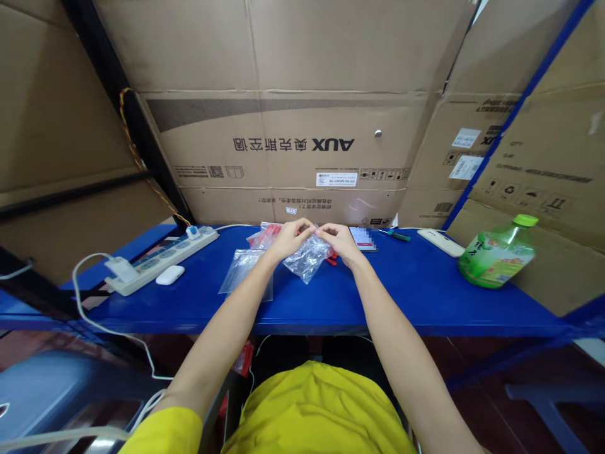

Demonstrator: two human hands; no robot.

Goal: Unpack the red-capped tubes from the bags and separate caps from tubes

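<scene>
Both hands meet over the middle of the blue table, pinching the top edge of a clear plastic bag (306,260). My left hand (293,236) grips the bag's left side, and my right hand (341,241) has thumb and finger closed on its right side. The bag hangs down crumpled between them. Another flat clear bag (241,272) lies under my left forearm. Behind my left hand rests a bag with red items (265,234); their kind is unclear. Small red pieces (333,258) show beside my right hand.
A white power strip (165,257) with plugs and a white earbud case (170,275) sit left on the blue table (406,296). Behind my right hand are a phone (363,239) and a screwdriver (396,235). A white device (440,242) and green bottle (498,255) stand right. Cardboard walls (283,63) enclose the back.
</scene>
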